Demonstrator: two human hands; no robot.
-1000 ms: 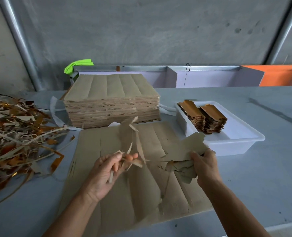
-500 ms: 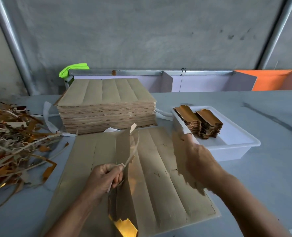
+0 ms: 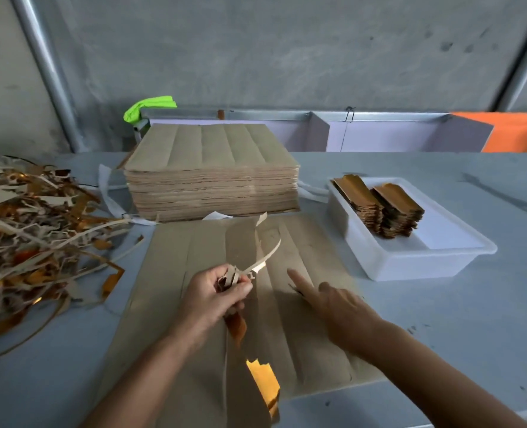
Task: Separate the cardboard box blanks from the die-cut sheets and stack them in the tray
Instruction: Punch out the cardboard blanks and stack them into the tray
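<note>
A brown die-cut sheet (image 3: 169, 273) lies flat on the table in front of me. My left hand (image 3: 212, 295) grips thin waste strips (image 3: 263, 261) and a lifted blank strip (image 3: 243, 239) whose gold underside (image 3: 263, 381) shows near the bottom. My right hand (image 3: 333, 304) hovers over the sheet's right half, index finger stretched toward the sheet, holding nothing. A tall stack of uncut sheets (image 3: 212, 180) stands behind. The white tray (image 3: 425, 257) at the right holds two piles of gold blanks (image 3: 379, 205).
A heap of brown and gold offcut strips (image 3: 39, 242) covers the table's left side. White and orange bins (image 3: 379, 131) line the wall behind, with a green cloth (image 3: 151, 106) at their left end. Bare grey table lies right of the tray.
My right hand, which held separated blanks a second ago, has let them go and now reaches empty over the sheet. My left hand keeps its grip on the strips.
</note>
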